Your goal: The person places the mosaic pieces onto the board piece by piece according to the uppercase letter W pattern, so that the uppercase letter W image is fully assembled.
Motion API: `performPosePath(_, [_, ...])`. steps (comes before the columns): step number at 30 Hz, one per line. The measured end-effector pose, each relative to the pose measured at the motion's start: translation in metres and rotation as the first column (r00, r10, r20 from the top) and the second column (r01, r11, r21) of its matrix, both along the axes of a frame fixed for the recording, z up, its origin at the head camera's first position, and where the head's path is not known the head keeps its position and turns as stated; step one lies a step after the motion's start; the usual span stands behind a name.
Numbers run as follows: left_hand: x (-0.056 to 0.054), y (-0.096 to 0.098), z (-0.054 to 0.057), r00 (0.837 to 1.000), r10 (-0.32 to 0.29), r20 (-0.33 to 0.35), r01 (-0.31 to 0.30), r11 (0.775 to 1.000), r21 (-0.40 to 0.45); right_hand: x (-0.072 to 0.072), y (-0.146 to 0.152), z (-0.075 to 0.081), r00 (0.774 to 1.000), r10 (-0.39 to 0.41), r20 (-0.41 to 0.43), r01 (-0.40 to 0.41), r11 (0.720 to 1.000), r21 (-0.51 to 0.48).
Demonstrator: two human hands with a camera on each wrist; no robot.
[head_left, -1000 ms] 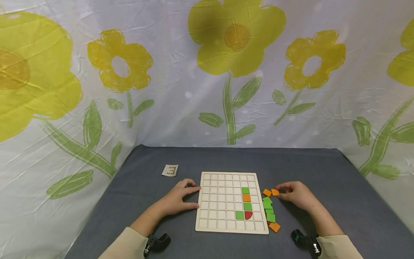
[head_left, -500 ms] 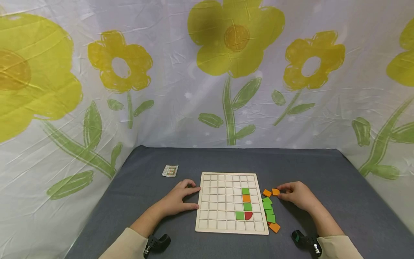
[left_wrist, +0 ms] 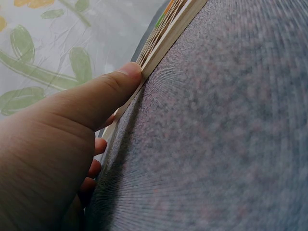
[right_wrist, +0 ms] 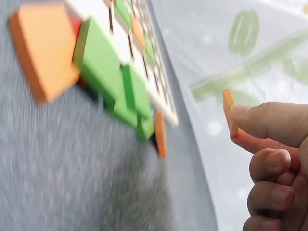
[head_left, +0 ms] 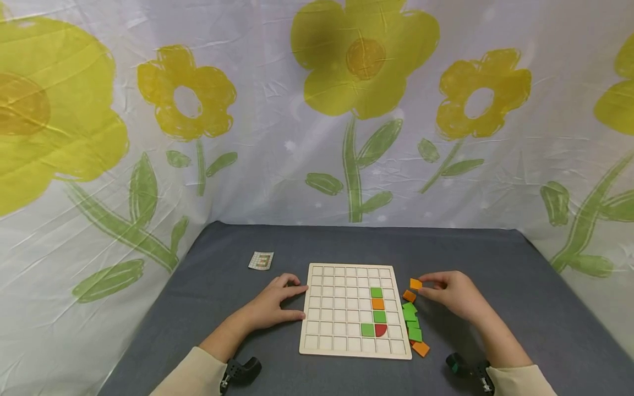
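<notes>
A pale wooden grid board (head_left: 337, 352) lies flat on the cloth. Set in its right-hand cells are green squares (head_left: 376, 292), one orange square (head_left: 377, 304) and a red quarter-round piece (head_left: 380, 330). My left hand (head_left: 274, 301) touches the board's left edge with thumb and a finger spread apart; in the left wrist view the thumb (left_wrist: 108, 94) lies against the wooden rim. Just past the board's right edge, my right hand (head_left: 454, 294) pinches an orange square tile (head_left: 415, 284) between thumb and index finger. The right wrist view shows that tile (right_wrist: 229, 113) raised, its other fingers curled below.
Beside the board's right edge lie loose tiles: several green ones (head_left: 411, 313), an orange one (head_left: 409, 296) and another orange one (head_left: 421, 348), with red partly hidden beneath. A small patterned card (head_left: 261, 260) lies at the back left. A flowered curtain (head_left: 277, 165) hangs behind the dark cloth (head_left: 460, 247).
My right hand has lifted the orange tile from the cloth and shifted it slightly left and away from me. The left hand stays at the board's edge.
</notes>
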State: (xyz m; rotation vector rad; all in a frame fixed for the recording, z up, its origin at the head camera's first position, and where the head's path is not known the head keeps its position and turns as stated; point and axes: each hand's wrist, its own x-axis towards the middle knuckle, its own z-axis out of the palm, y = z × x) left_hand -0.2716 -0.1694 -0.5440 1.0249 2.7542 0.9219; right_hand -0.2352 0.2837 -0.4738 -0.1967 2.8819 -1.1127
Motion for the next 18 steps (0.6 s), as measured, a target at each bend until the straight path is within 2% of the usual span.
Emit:
performPosePath(8, [0.001, 0.000, 0.001, 1.000, 0.003, -0.003, -0.003, 1.000, -0.003, 0.012, -0.027, 0.018, 0.999, 0.043, -0.021, -0.043, 0.999, -0.014])
performPosePath(18, [0.000, 0.001, 0.001, 1.000, 0.002, -0.007, -0.002, 1.000, -0.008, 0.022, -0.057, 0.021, 0.996, 0.083, -0.023, -0.084, 0.996, -0.041])
